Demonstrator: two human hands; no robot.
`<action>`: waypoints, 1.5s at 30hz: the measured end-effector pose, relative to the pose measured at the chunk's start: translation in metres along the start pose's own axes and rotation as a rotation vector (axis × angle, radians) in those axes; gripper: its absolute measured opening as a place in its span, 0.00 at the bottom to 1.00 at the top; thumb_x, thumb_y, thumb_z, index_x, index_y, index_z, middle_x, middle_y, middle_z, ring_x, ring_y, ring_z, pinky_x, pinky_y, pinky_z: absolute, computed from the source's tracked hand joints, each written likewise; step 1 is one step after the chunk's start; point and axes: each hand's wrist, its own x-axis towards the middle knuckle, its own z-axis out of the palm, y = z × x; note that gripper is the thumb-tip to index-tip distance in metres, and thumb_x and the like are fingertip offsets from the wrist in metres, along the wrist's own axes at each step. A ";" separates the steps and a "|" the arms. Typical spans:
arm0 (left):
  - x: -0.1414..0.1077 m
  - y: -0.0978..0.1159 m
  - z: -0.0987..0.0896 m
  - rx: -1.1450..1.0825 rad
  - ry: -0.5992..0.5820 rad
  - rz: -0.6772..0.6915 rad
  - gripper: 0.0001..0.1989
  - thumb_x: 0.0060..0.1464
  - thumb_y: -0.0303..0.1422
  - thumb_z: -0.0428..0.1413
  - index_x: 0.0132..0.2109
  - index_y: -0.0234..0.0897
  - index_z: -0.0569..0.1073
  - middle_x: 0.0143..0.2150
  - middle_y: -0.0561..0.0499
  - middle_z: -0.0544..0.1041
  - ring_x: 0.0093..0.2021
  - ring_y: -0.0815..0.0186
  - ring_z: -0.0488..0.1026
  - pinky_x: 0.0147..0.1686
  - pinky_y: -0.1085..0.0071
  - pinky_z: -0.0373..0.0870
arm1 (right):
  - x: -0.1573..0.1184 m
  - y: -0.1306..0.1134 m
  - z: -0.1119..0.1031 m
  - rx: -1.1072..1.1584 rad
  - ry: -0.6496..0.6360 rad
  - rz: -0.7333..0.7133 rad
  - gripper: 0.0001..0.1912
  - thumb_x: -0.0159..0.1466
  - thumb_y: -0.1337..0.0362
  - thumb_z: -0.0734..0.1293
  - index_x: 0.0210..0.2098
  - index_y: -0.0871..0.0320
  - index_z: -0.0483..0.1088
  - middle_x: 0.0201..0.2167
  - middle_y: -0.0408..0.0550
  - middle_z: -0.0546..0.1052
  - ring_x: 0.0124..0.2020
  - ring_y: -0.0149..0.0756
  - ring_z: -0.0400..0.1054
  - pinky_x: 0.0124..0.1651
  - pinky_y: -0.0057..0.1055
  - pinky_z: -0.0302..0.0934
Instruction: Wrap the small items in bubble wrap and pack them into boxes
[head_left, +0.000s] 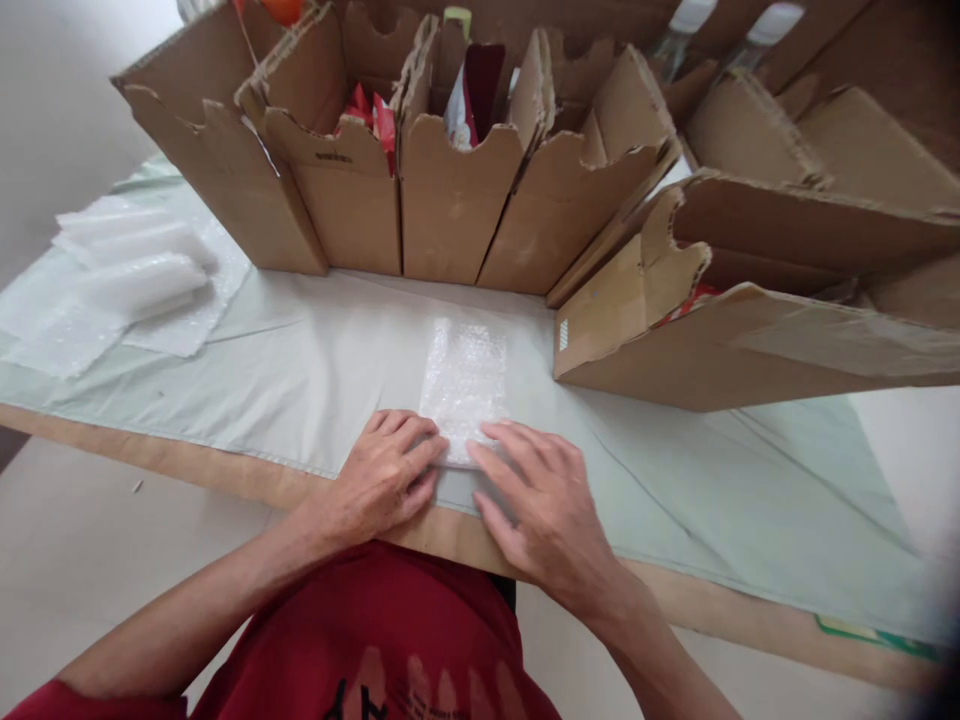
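A sheet of clear bubble wrap (466,375) lies on the pale green cloth in front of me. My left hand (394,468) rests at its near left corner, the fingers bent over the edge and the thumb tucked beneath them; whether it pinches the film is hidden. At the near right corner is my right hand (536,485), fingers spread and thumb apart, its fingertips touching the wrap.
Tall cardboard bins (457,200) line the back, some holding red packets (371,110). A cardboard box (675,350) juts forward on the right. Folded bubble wrap (139,275) is piled at left on the cloth (300,360). Bottles (765,35) stand behind.
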 end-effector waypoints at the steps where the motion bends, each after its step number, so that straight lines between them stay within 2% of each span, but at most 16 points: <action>1: 0.001 -0.001 0.000 0.011 0.012 0.012 0.11 0.61 0.25 0.54 0.49 0.35 0.76 0.48 0.41 0.80 0.48 0.53 0.73 0.47 0.55 0.70 | 0.001 0.000 0.002 0.005 -0.064 -0.044 0.17 0.69 0.70 0.63 0.57 0.58 0.70 0.59 0.56 0.75 0.62 0.50 0.66 0.62 0.48 0.54; 3: 0.002 -0.001 -0.001 0.011 0.048 0.030 0.11 0.61 0.23 0.54 0.48 0.35 0.76 0.47 0.42 0.81 0.48 0.53 0.74 0.47 0.55 0.70 | 0.005 0.002 0.008 0.019 -0.107 -0.068 0.15 0.70 0.72 0.60 0.52 0.58 0.73 0.55 0.53 0.79 0.60 0.48 0.68 0.63 0.47 0.53; 5: 0.004 0.001 -0.005 -0.043 0.086 0.032 0.10 0.61 0.23 0.53 0.46 0.35 0.76 0.43 0.45 0.82 0.45 0.56 0.75 0.45 0.58 0.70 | 0.009 0.005 0.012 0.089 -0.072 -0.037 0.15 0.72 0.72 0.57 0.49 0.59 0.75 0.48 0.50 0.82 0.51 0.43 0.73 0.59 0.44 0.57; 7: 0.007 0.001 -0.009 -0.145 0.095 -0.018 0.09 0.63 0.24 0.53 0.45 0.36 0.76 0.39 0.48 0.82 0.40 0.60 0.77 0.42 0.61 0.72 | 0.011 0.008 0.014 0.189 -0.063 0.035 0.15 0.74 0.70 0.57 0.49 0.58 0.75 0.44 0.48 0.83 0.42 0.39 0.75 0.53 0.40 0.61; 9: 0.011 0.001 -0.011 -0.239 0.063 -0.116 0.09 0.64 0.26 0.53 0.47 0.37 0.76 0.37 0.50 0.82 0.37 0.63 0.77 0.39 0.65 0.73 | 0.011 0.008 0.013 0.257 -0.088 0.138 0.15 0.74 0.68 0.58 0.51 0.57 0.75 0.43 0.46 0.84 0.40 0.38 0.75 0.48 0.38 0.63; 12: 0.020 -0.004 -0.007 -0.247 0.000 -0.234 0.10 0.63 0.27 0.54 0.49 0.37 0.77 0.38 0.49 0.82 0.34 0.65 0.78 0.35 0.69 0.74 | 0.008 0.006 0.012 0.166 -0.030 0.223 0.14 0.73 0.66 0.60 0.52 0.57 0.75 0.46 0.50 0.82 0.43 0.42 0.75 0.47 0.39 0.63; 16: 0.031 -0.011 0.004 -0.125 -0.033 -0.270 0.11 0.62 0.27 0.56 0.50 0.38 0.77 0.38 0.50 0.81 0.33 0.65 0.77 0.34 0.69 0.74 | 0.001 0.000 0.012 -0.040 0.120 0.158 0.13 0.71 0.64 0.64 0.53 0.59 0.74 0.52 0.57 0.78 0.50 0.48 0.71 0.53 0.44 0.60; 20: 0.028 -0.008 0.004 -0.075 0.046 -0.231 0.09 0.65 0.30 0.54 0.49 0.38 0.77 0.40 0.48 0.80 0.36 0.64 0.78 0.36 0.68 0.75 | 0.000 0.001 0.013 -0.015 -0.016 0.056 0.10 0.72 0.65 0.64 0.50 0.57 0.75 0.47 0.52 0.81 0.48 0.45 0.71 0.55 0.45 0.56; 23: 0.017 -0.004 -0.006 -0.155 0.115 -0.107 0.12 0.65 0.34 0.56 0.53 0.36 0.75 0.49 0.41 0.79 0.48 0.57 0.77 0.47 0.60 0.76 | 0.002 0.007 0.013 0.092 -0.023 0.093 0.12 0.73 0.69 0.60 0.49 0.57 0.75 0.43 0.49 0.83 0.42 0.40 0.73 0.53 0.41 0.57; 25: 0.012 -0.003 -0.011 -0.211 0.083 -0.047 0.15 0.64 0.33 0.56 0.56 0.36 0.73 0.53 0.40 0.78 0.53 0.55 0.75 0.51 0.57 0.74 | 0.002 0.010 0.010 0.215 -0.044 0.155 0.13 0.74 0.69 0.60 0.51 0.57 0.75 0.42 0.47 0.83 0.41 0.39 0.74 0.51 0.39 0.59; 28: 0.017 -0.008 -0.011 -0.247 0.011 -0.056 0.12 0.66 0.30 0.54 0.54 0.37 0.74 0.47 0.44 0.81 0.47 0.58 0.77 0.47 0.58 0.74 | 0.001 0.012 0.007 0.302 -0.101 0.247 0.14 0.73 0.66 0.61 0.53 0.55 0.74 0.44 0.47 0.83 0.42 0.39 0.75 0.48 0.38 0.63; 31: 0.032 -0.014 -0.005 -0.221 -0.045 -0.097 0.11 0.66 0.31 0.54 0.51 0.37 0.76 0.39 0.47 0.80 0.39 0.61 0.76 0.41 0.61 0.74 | -0.001 0.012 0.007 0.131 0.029 0.256 0.13 0.73 0.64 0.61 0.52 0.57 0.75 0.46 0.52 0.81 0.45 0.43 0.73 0.48 0.41 0.62; 33: 0.040 -0.017 -0.002 -0.170 -0.065 -0.116 0.11 0.65 0.32 0.54 0.51 0.37 0.77 0.41 0.46 0.79 0.38 0.62 0.75 0.40 0.63 0.75 | -0.001 0.012 0.009 0.007 0.104 0.202 0.12 0.73 0.62 0.63 0.52 0.58 0.74 0.50 0.55 0.79 0.48 0.46 0.71 0.52 0.44 0.60; 35: 0.044 -0.017 -0.001 -0.131 -0.053 -0.152 0.13 0.64 0.33 0.54 0.52 0.37 0.77 0.44 0.45 0.77 0.37 0.63 0.74 0.38 0.65 0.75 | 0.000 0.012 0.010 -0.037 0.072 0.132 0.12 0.72 0.62 0.65 0.52 0.57 0.74 0.51 0.55 0.79 0.51 0.48 0.70 0.55 0.45 0.58; 40: 0.046 -0.016 -0.004 -0.246 -0.044 -0.324 0.15 0.66 0.38 0.53 0.55 0.37 0.76 0.40 0.48 0.76 0.35 0.65 0.74 0.30 0.71 0.71 | 0.004 0.018 0.017 -0.053 -0.009 0.060 0.11 0.72 0.67 0.64 0.52 0.56 0.73 0.50 0.52 0.80 0.49 0.45 0.70 0.55 0.44 0.56; 45: 0.058 -0.016 -0.007 -0.330 -0.126 -0.318 0.17 0.64 0.36 0.53 0.55 0.35 0.76 0.44 0.45 0.78 0.38 0.63 0.75 0.29 0.70 0.70 | 0.003 0.020 0.021 -0.080 0.059 0.006 0.15 0.71 0.74 0.60 0.50 0.57 0.74 0.49 0.50 0.81 0.50 0.43 0.71 0.58 0.44 0.54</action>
